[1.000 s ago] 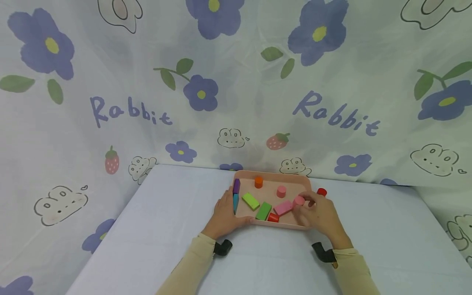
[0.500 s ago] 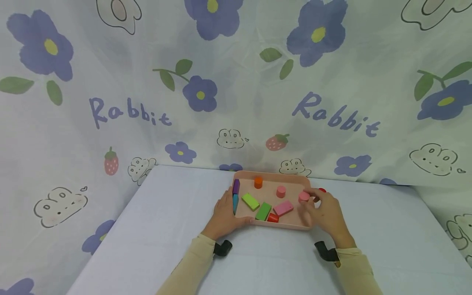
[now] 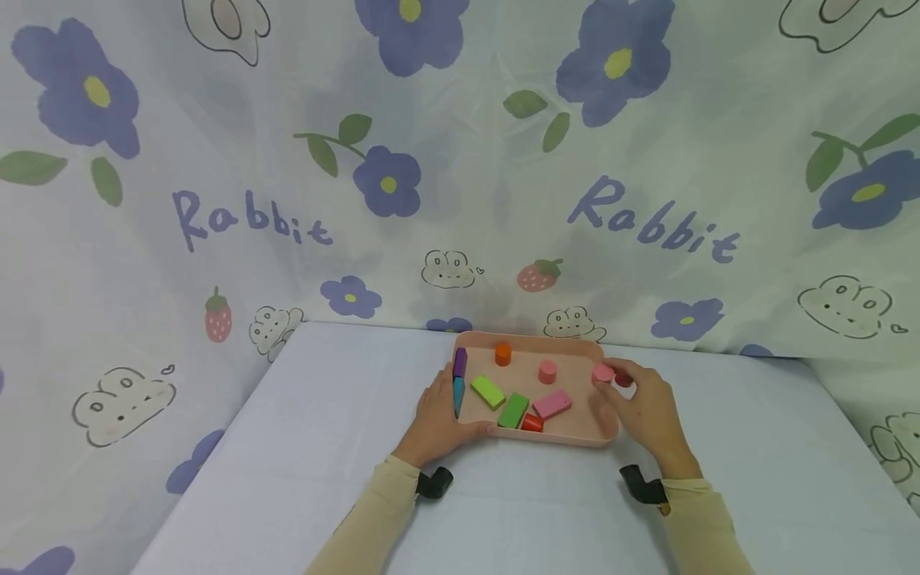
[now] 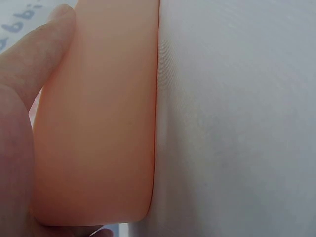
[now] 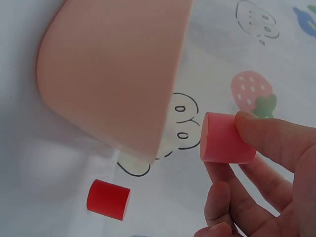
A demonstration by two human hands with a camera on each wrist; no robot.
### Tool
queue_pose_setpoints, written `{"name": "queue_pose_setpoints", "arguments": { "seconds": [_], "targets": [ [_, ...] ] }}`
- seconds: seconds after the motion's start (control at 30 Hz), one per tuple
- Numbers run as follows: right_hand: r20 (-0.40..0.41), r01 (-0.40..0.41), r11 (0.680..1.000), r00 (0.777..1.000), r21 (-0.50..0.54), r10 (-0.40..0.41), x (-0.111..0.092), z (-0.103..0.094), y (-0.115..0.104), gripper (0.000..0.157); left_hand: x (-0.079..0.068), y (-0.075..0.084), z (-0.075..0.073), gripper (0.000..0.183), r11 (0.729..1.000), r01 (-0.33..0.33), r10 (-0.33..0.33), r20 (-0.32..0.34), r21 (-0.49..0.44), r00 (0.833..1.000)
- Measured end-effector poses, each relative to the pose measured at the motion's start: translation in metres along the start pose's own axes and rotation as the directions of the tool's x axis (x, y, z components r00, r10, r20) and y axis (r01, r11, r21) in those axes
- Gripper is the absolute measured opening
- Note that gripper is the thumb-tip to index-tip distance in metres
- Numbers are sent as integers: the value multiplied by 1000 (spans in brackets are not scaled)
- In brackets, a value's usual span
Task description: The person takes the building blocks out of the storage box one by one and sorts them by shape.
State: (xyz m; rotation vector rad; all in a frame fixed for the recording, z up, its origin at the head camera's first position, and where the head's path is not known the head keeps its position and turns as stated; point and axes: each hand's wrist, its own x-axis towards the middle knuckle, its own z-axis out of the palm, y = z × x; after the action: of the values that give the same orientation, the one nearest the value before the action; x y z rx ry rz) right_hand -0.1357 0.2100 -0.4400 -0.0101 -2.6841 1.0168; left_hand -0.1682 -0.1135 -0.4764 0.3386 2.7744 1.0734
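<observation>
My left hand [image 3: 440,415] grips the left front corner of a shallow peach tray [image 3: 575,423]. Its thumb lies along the front wall, also seen in the left wrist view. Between thumb and fingers, my right hand [image 3: 650,407] pinches a pink cylinder block [image 5: 222,138], raised at the tray's right rim. Inside the tray are another pink cylinder [image 3: 548,371], an orange cylinder [image 3: 503,354], a red block [image 3: 532,422], a pink rectangular block [image 3: 552,404], a green block [image 3: 513,410], a lime block [image 3: 489,392], a blue block [image 3: 458,396] and a purple block [image 3: 460,362].
A red cylinder [image 5: 108,199] lies on the white tabletop [image 3: 323,415] outside the tray's right side, partly hidden by my right hand in the head view. A printed cloth [image 3: 460,200] hangs behind the table's far edge.
My right hand has carried the pink cylinder right and slightly away from me, from above the pink rectangular block to the tray's right rim. The left hand and the tray have stayed put.
</observation>
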Motion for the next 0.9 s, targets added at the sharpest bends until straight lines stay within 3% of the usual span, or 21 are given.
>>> {"name": "queue_pose_setpoints", "arguments": {
  "seconds": [0.27,0.5,0.9],
  "targets": [
    [-55,20,1000,998,-22,-21,1,-2,7,42,-1,1,0,128,1000,6,-6,-2,-5,1000],
    [-55,-33,999,998,-32,31,2,-8,11,45,1,0,1,129,1000,8,-8,-5,0,1000],
    [-121,-74,997,990,-37,69,3,-14,23,45,0,0,2,129,1000,-3,3,-9,3,1000]
  ]
}}
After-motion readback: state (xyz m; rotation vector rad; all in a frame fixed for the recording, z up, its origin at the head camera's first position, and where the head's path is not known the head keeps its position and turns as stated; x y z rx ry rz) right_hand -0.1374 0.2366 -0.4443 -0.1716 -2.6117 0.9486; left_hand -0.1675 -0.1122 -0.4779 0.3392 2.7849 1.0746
